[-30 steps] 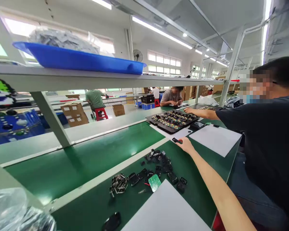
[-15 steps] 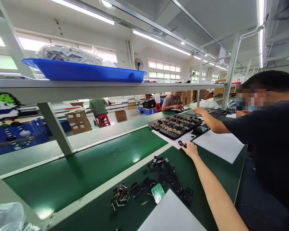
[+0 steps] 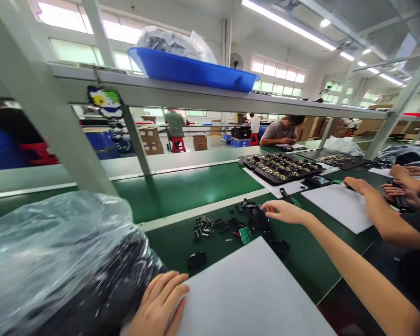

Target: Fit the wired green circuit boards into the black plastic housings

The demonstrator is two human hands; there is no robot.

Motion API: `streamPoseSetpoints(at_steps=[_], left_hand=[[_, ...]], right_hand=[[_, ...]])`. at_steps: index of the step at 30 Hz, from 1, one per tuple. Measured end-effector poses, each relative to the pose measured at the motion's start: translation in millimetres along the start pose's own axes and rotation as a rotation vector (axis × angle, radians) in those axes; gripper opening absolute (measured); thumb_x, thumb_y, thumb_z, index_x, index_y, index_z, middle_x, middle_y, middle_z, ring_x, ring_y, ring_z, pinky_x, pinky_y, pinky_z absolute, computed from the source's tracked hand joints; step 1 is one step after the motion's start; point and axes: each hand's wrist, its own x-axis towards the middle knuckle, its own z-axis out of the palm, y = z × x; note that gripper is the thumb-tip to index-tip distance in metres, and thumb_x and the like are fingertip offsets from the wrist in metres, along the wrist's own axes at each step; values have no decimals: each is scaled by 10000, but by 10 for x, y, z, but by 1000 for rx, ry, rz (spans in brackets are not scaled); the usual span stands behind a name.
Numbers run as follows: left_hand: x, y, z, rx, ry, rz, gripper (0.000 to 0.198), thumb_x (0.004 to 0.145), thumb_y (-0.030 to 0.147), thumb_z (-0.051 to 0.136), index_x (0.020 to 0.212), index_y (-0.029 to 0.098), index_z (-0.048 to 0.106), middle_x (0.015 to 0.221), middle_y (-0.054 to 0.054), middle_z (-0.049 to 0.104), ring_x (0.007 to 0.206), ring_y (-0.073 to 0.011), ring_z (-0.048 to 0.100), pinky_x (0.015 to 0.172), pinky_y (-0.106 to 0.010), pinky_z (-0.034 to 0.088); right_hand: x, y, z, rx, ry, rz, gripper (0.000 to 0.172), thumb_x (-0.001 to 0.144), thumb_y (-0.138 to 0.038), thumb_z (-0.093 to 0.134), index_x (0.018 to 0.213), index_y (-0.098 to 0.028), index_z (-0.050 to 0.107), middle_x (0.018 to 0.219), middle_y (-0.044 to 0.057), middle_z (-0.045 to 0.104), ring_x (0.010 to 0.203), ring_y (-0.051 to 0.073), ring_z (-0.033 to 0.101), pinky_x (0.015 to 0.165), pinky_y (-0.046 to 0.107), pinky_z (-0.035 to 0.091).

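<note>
My left hand (image 3: 161,303) lies with its fingers extended at the left edge of a white sheet (image 3: 255,289), holding nothing. Over the right side of a pile of small black parts (image 3: 250,207), my right hand (image 3: 283,212) hovers with its fingers apart and nothing visible in them. Left of that pile is a heap of metal pins (image 3: 203,226). A green circuit board (image 3: 245,235) lies among black casings. One black casing (image 3: 197,260) sits alone near my left hand. A small black part (image 3: 283,192) rests on white paper by the dark tray.
A plastic bag of black items (image 3: 101,266) fills the lower left. Beyond my right hand are a dark tray of circuit assemblies (image 3: 282,168) and another white sheet (image 3: 339,205), where a co-worker's hands (image 3: 364,186) are busy. A shelf (image 3: 203,99) with a blue tray (image 3: 196,72) spans above.
My right hand has let go of the black part beside the dark tray and come back to the pile. The view has turned left, and my left hand and the plastic bag show more.
</note>
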Motion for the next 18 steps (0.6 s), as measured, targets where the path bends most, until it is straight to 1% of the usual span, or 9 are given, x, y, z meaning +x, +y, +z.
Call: streamPoseSetpoints(at_steps=[2,3,5,7,8,10,13,15,18], left_hand=[[25,59,-60,-38,-52,-86,164,870,185,488,955,239,617,1015,-26,706,966,-221,622,859,-356,506],[44,87,-95,-60,-76,-123,179,877,158,469,948,232,614,1018,-29,700,975,-221,615,873,-372,501],[82,131,-164,-111,-124,-177,197,879,125,450,938,220,613,1030,-35,689,992,-220,603,891,-392,499],[108,153,-217,-156,-149,-208,199,869,107,455,934,207,614,1037,-41,681,1004,-218,596,896,-394,504],[115,156,-235,-176,-157,-219,199,862,98,459,932,202,614,1037,-45,677,1007,-217,594,893,-391,508],[118,152,-256,-210,-174,-235,201,853,78,465,928,193,611,1037,-52,671,1012,-215,588,891,-389,512],[107,145,-261,-247,-204,-249,201,849,58,463,923,181,604,1046,-62,660,1019,-222,578,900,-412,505],[99,146,-254,-259,-221,-250,202,840,49,468,926,177,599,1053,-68,654,1017,-229,573,900,-426,501],[88,156,-241,-272,-239,-244,203,830,45,476,930,175,596,1054,-74,652,1009,-241,573,894,-438,501]], right_hand=[[-98,-242,105,-6,-126,-96,170,693,-281,711,854,-225,704,841,18,684,760,188,637,669,272,488],[-128,-350,146,-17,-148,-124,149,694,-258,695,837,-217,703,876,36,686,795,207,639,688,286,487],[-144,-546,206,-40,-139,-154,156,779,-254,591,890,-201,685,955,75,674,870,235,629,748,326,481],[-119,-720,251,-55,-121,-168,215,847,-271,494,965,-189,654,994,96,656,911,245,616,788,354,475],[-102,-799,274,-59,-124,-175,228,854,-289,490,991,-187,641,995,96,653,916,246,614,792,358,477],[-79,-938,329,-64,-156,-188,255,818,-328,558,1019,-188,626,1004,93,650,915,249,619,787,353,485],[-82,-1079,405,-81,-204,-192,310,751,-321,641,1026,-178,627,1049,102,636,941,261,623,807,346,486],[-98,-1121,420,-96,-215,-175,305,757,-308,630,1029,-170,627,1084,114,618,961,264,621,819,341,483],[-128,-1123,387,-117,-230,-147,332,779,-335,607,1066,-169,617,1107,113,603,926,245,638,778,316,497]])
